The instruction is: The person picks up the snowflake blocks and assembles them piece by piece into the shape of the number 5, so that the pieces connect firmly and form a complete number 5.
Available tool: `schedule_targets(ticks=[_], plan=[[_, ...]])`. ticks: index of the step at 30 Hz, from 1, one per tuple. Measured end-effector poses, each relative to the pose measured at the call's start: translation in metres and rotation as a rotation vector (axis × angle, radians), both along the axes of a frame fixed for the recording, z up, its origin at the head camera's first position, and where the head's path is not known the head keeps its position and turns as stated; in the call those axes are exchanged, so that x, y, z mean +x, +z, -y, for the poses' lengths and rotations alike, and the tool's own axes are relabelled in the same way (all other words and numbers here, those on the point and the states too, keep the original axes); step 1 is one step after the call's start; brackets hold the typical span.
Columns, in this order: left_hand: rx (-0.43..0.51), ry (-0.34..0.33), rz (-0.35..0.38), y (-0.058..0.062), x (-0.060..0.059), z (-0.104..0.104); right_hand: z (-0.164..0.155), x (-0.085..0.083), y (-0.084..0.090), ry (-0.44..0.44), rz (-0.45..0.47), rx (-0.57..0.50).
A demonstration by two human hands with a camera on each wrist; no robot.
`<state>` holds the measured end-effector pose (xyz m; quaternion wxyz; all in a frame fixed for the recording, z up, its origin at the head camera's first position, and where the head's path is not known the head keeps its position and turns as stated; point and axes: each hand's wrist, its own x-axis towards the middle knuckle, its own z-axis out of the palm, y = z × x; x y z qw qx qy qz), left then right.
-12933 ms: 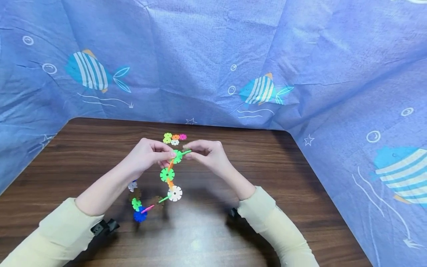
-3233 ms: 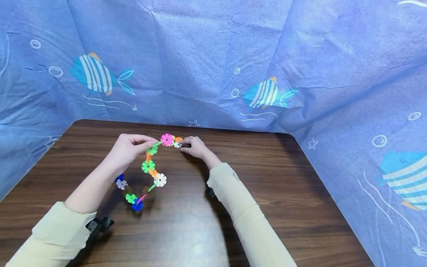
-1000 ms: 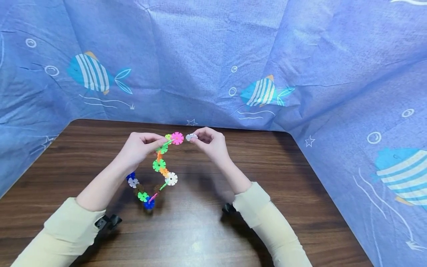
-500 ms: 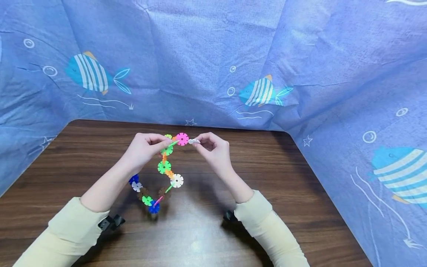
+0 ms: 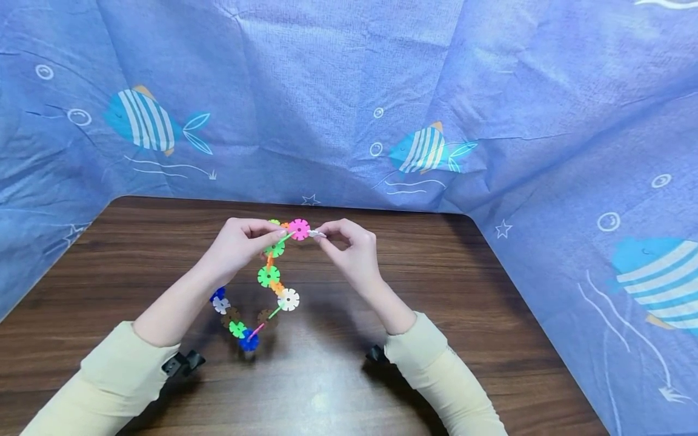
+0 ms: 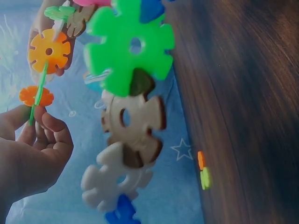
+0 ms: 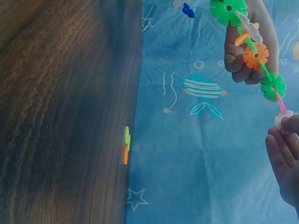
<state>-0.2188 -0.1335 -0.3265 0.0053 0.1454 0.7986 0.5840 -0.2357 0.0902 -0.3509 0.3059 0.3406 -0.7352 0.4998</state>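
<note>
Nearest the lens, two cream sleeves (image 5: 114, 375) entering from the lower corners of the head view, a black wrist mount under each. Above the dark wood table (image 5: 491, 315), a chain of snowflake discs (image 5: 268, 276) held up at frame centre, long axis roughly vertical, drooping from the hands to a low loop near the left forearm, its bottom blue disc (image 5: 249, 342) close to the wood; contact there impossible to tell. About a dozen linked discs countable in the head view: green, orange, white, brown, blue, pink, flat ones alternating with edge-on ones. Left hand (image 5: 237, 245) pinching the chain's upper end just below the pink disc (image 5: 299, 229), fingers curled round an edge-on green piece. Right hand (image 5: 349, 248) pinching a single white disc (image 5: 316, 233) between thumb and forefinger, held edge-on and touching or just beside the pink disc's right rim. Beyond the hands, two loose discs, one green and one orange (image 7: 125, 144), lying together near the table's far edge, clearest in the right wrist view. Farthest back, a blue cloth (image 5: 338, 91) printed with striped fish, bubbles and stars, filling the upper frame and right side. No readable writing or brand anywhere.
</note>
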Motion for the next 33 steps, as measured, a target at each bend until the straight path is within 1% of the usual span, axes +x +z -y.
schedule_targets(ticks=[2,6,9,12,14,17,19,24,28,33], plan=[[0.003,0.009,0.000,0.000,0.000,0.000,0.000,0.001,0.001,0.001,0.003,0.000],[0.044,0.024,0.002,0.000,-0.002,-0.002,0.001,0.005,0.004,0.010,0.016,-0.009],[0.069,0.034,-0.001,0.001,-0.002,-0.003,0.004,0.013,0.014,0.014,0.011,-0.016],[0.056,0.047,-0.011,0.002,-0.002,-0.002,0.006,0.023,0.026,0.021,-0.006,-0.020],[0.033,0.056,-0.032,0.003,-0.001,-0.002,0.008,0.029,0.033,0.019,-0.009,-0.020],[0.010,0.059,-0.066,0.005,0.000,-0.002,0.009,0.031,0.036,0.024,-0.008,-0.022],[0.003,0.051,-0.089,0.006,0.000,-0.003,0.010,0.032,0.037,0.024,-0.009,-0.023],[0.014,0.035,-0.110,0.008,0.001,-0.003,0.010,0.032,0.037,0.033,-0.013,-0.030],[0.000,0.044,-0.142,0.009,0.003,-0.001,0.011,0.031,0.036,0.042,-0.019,-0.025],[-0.026,0.055,-0.185,0.011,0.004,0.000,0.009,0.017,0.023,0.037,-0.034,-0.017]])
